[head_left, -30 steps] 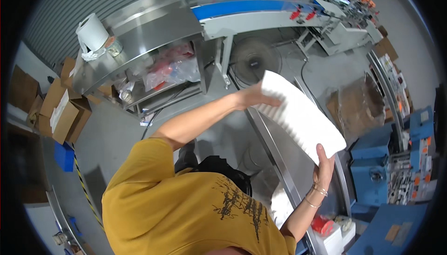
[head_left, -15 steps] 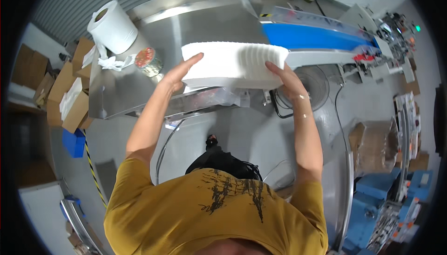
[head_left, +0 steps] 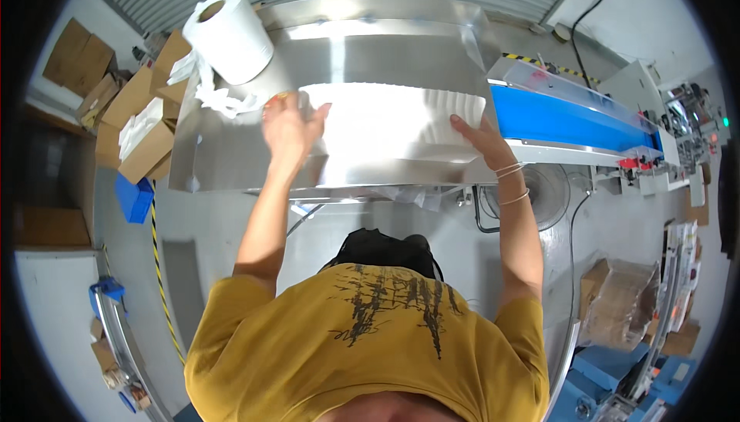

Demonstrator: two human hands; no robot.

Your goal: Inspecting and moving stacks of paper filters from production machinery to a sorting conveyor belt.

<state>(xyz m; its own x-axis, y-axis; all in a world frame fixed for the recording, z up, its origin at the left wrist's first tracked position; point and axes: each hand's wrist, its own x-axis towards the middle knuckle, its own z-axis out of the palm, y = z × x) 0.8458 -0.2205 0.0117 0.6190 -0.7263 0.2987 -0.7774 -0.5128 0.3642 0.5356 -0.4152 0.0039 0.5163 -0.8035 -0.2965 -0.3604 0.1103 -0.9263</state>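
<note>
A long white ribbed stack, of thin layers whose kind I cannot make out, lies on the steel table. My right hand is at its right end, thumb on top and fingers round the end. My left hand is just off the left end, slightly blurred, fingers pointing away from me and thumb spread toward the stack. Under its fingertips shows a bit of the red-orange lid of a clear jar; the hand hides the rest.
A big white paper roll stands at the table's far left, its loose end crumpled beside it. A blue conveyor belt adjoins the right side. Open cardboard boxes stand left of the table; a floor fan is below the conveyor.
The white stack has come down from my raised hands onto the table. My left hand has left its end and moved over the jar; the right hand stays at its end.
</note>
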